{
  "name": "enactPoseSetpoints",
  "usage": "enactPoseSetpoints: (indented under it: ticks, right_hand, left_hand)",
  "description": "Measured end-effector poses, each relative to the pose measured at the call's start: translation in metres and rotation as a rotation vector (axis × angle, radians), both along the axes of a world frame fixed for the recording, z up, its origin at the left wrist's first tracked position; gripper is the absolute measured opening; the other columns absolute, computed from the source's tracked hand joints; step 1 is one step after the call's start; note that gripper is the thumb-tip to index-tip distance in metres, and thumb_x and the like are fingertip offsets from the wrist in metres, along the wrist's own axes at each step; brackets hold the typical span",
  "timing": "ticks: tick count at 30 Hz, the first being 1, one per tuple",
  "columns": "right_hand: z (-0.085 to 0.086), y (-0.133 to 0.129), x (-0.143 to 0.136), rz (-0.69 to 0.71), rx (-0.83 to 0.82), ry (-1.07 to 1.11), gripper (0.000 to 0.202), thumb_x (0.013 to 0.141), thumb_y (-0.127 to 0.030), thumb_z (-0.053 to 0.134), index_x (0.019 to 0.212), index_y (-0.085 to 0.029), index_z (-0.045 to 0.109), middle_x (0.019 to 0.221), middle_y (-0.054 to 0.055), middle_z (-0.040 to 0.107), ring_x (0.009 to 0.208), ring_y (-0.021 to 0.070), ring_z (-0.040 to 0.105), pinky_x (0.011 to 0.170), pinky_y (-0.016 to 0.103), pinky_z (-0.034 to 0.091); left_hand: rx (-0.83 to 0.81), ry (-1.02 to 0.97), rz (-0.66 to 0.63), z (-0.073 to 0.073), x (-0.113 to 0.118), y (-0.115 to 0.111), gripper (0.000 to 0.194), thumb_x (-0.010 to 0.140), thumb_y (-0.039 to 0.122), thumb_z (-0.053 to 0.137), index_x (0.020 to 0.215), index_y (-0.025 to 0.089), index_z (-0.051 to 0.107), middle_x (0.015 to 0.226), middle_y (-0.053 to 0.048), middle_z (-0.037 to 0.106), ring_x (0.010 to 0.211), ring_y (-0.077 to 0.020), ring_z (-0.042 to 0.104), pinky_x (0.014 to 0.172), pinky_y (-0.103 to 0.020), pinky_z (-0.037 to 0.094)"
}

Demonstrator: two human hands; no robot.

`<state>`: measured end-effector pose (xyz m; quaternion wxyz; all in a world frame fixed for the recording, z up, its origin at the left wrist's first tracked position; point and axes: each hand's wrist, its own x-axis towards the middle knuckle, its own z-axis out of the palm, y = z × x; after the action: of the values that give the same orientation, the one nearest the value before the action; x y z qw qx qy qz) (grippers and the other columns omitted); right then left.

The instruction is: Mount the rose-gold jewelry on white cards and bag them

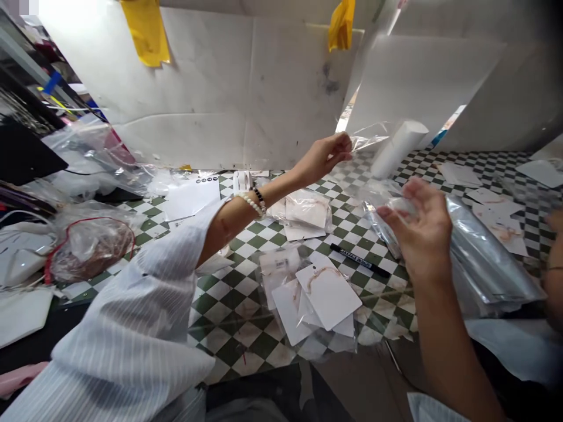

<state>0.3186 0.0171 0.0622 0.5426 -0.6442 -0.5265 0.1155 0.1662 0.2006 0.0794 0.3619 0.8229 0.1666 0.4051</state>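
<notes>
Left hand (328,153) pinching clear bag (367,140) above checkered table (229,287).

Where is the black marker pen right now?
In the head view, the black marker pen lies flat on the checkered table, just left of the right hand and above the pile of white cards.
</notes>
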Motion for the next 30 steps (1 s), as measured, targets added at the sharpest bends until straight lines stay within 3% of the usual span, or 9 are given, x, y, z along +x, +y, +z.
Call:
enactPoseSetpoints:
  ticks: [2, 4, 7, 10, 15, 18, 22, 26, 30]
  right_hand:
    - [0.014, 0.022, 0.003, 0.089, 0.016, -0.006, 0.087, 0.062, -0.039, 0.091, 0.139, -0.032, 0.05, 0.152, 0.004, 0.045, 0.143, 0.0271, 0.039, 0.117, 0.048, 0.036]
    - [0.023, 0.038, 0.001, 0.235, -0.094, 0.063, 0.062, 0.06, -0.038, 0.092, 0.116, -0.027, 0.069, 0.128, 0.005, 0.065, 0.124, 0.0277, 0.058, 0.113, 0.049, 0.042]
    - [0.035, 0.047, -0.009, 0.391, -0.157, 0.231, 0.024, 0.067, -0.04, 0.087, 0.08, -0.024, 0.075, 0.08, 0.001, 0.072, 0.081, 0.0192, 0.069, 0.095, 0.043, 0.054]
    - [0.052, 0.04, -0.027, 0.459, -0.042, 0.26, 0.016, 0.071, -0.037, 0.085, 0.082, -0.028, 0.076, 0.078, -0.002, 0.07, 0.066, 0.0115, 0.062, 0.073, 0.03, 0.056]
    - [0.095, 0.017, -0.068, 0.837, -0.311, -0.143, 0.022, 0.074, -0.043, 0.082, 0.079, -0.021, 0.077, 0.068, 0.001, 0.068, 0.041, 0.0061, 0.046, 0.037, 0.023, 0.033]
    - [0.114, 0.007, -0.083, 0.95, -0.443, -0.165, 0.026, 0.068, -0.042, 0.085, 0.082, -0.022, 0.075, 0.052, -0.003, 0.059, 0.035, 0.005, 0.04, 0.032, 0.021, 0.029]
    - [0.119, -0.002, -0.079, 0.945, -0.44, -0.141, 0.045, 0.062, -0.038, 0.09, 0.103, -0.027, 0.073, 0.064, -0.001, 0.068, 0.052, 0.0124, 0.062, 0.043, 0.02, 0.047]
    - [0.108, -0.01, -0.082, 0.933, -0.452, 0.003, 0.027, 0.068, -0.037, 0.087, 0.09, -0.025, 0.076, 0.083, 0.003, 0.075, 0.075, 0.0159, 0.072, 0.068, 0.025, 0.059]
    - [0.096, -0.013, -0.102, 0.943, -0.471, 0.039, 0.03, 0.07, -0.037, 0.085, 0.095, -0.023, 0.075, 0.079, 0.003, 0.073, 0.071, 0.0152, 0.07, 0.059, 0.023, 0.055]
  left_hand:
    - [-0.057, -0.014, -0.047, 0.016, -0.014, -0.02, 0.014, 0.096, 0.009, 0.048, 0.083, 0.015, 0.049, 0.083, -0.003, 0.057, 0.084, -0.0138, 0.064, 0.08, -0.029, 0.051]
    - [-0.193, -0.027, -0.021, 0.029, -0.034, -0.04, 0.014, 0.099, 0.009, 0.043, 0.088, 0.014, 0.049, 0.083, -0.004, 0.06, 0.079, -0.0143, 0.067, 0.074, -0.029, 0.052]
    - [-0.399, -0.048, 0.182, 0.043, -0.079, -0.067, 0.014, 0.101, 0.01, 0.04, 0.091, 0.013, 0.049, 0.083, -0.006, 0.063, 0.071, -0.0134, 0.067, 0.072, -0.031, 0.054]
    - [-0.32, 0.077, 0.399, 0.051, -0.129, -0.093, 0.008, 0.097, 0.019, 0.057, 0.093, 0.012, 0.054, 0.089, -0.011, 0.067, 0.081, -0.0206, 0.069, 0.077, -0.037, 0.056]
    - [0.036, 0.07, 0.277, 0.057, -0.166, -0.134, 0.089, 0.053, 0.035, 0.097, 0.13, 0.024, 0.055, 0.14, -0.011, 0.054, 0.136, -0.0336, 0.046, 0.108, -0.041, 0.045]
    - [-0.14, 0.128, -0.015, 0.055, -0.166, -0.156, 0.052, 0.073, 0.039, 0.085, 0.118, 0.021, 0.067, 0.11, -0.008, 0.071, 0.107, -0.0249, 0.068, 0.093, -0.035, 0.055]
    - [-0.49, -0.05, 0.122, 0.051, -0.175, -0.187, 0.024, 0.089, 0.037, 0.071, 0.086, 0.014, 0.071, 0.066, -0.002, 0.068, 0.052, -0.0096, 0.063, 0.052, -0.02, 0.052]
    - [-0.712, -0.136, 0.109, 0.047, -0.186, -0.205, 0.021, 0.093, 0.033, 0.067, 0.098, 0.013, 0.072, 0.082, -0.005, 0.075, 0.073, -0.0128, 0.074, 0.067, -0.019, 0.06]
    - [-0.782, -0.32, 0.165, 0.037, -0.185, -0.208, 0.014, 0.087, 0.023, 0.074, 0.097, 0.013, 0.075, 0.082, -0.004, 0.077, 0.077, -0.0132, 0.075, 0.076, -0.021, 0.061]
